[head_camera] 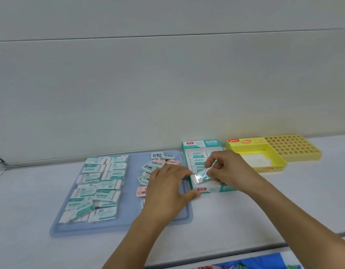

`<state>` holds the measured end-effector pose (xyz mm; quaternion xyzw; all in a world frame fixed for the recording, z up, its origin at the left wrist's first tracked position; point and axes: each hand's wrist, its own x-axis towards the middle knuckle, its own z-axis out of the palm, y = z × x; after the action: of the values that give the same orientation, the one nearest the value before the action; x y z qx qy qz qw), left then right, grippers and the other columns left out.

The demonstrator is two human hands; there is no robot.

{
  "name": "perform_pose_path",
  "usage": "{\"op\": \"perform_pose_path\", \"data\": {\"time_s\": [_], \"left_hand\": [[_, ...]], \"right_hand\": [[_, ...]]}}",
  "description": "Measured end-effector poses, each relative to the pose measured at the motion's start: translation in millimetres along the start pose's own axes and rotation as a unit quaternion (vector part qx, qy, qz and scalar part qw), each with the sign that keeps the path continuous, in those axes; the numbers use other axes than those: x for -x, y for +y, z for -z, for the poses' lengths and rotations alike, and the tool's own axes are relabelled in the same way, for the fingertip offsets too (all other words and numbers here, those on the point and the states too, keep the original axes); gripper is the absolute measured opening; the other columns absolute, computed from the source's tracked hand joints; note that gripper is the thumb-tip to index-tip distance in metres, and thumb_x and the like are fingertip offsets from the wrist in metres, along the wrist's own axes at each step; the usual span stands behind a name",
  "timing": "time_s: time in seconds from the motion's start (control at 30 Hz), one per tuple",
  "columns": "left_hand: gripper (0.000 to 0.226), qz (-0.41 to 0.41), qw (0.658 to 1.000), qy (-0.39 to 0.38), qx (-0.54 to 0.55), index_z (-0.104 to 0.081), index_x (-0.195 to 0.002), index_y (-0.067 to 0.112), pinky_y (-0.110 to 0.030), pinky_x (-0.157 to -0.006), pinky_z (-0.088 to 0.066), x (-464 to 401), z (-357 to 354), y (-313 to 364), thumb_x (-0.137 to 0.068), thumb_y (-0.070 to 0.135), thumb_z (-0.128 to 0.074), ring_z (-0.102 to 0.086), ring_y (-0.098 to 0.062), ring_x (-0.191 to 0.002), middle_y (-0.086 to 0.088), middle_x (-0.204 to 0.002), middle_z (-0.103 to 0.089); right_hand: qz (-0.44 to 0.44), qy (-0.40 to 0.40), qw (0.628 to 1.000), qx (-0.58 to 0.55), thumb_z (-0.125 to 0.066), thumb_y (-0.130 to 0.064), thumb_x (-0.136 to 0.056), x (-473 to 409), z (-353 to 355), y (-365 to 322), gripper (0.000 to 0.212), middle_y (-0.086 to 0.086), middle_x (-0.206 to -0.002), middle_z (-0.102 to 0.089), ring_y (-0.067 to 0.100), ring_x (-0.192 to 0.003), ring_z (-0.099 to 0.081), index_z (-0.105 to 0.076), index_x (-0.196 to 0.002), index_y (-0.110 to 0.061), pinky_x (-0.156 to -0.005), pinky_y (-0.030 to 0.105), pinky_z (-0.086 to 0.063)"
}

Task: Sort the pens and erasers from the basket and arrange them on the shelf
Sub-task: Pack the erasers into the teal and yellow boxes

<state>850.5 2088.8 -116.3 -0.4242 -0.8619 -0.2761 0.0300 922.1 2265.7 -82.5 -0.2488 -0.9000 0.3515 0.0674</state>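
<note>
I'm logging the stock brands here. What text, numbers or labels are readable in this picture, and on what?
"48": large number on the back flap of the yellow box, just legible.
Red brand tags on the teal box: characters too blurred to read.
Barcodes on the small erasers: digits too small.
Print on the wrapped erasers on the blue tray and on the one in the right hand: unreadable.

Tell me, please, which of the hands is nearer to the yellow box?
The right hand, over the teal box just beside the yellow box. The left hand is farther away, over the blue tray.
</note>
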Motion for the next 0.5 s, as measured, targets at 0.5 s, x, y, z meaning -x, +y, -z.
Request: {"op": "perform_pose_path", "data": {"time_s": [0.5], "left_hand": [[0.042,-0.008,0.999,0.011,-0.040,-0.060,-0.123,0.035,-0.025,-0.098,-0.023,-2.3,-6.2,-1.2,-0.085,0.053,-0.063,-0.044,-0.005,-0.123,0.018,-0.126,-0.060]], "right_hand": [[0.106,-0.050,0.940,0.320,-0.062,-0.030,-0.088,0.9,-3.6,-6.1,0.031,-0.005,-0.116,-0.067,0.018,-0.101,-0.060,-0.068,-0.117,-0.036,-0.073,0.025,-0.045]]}}
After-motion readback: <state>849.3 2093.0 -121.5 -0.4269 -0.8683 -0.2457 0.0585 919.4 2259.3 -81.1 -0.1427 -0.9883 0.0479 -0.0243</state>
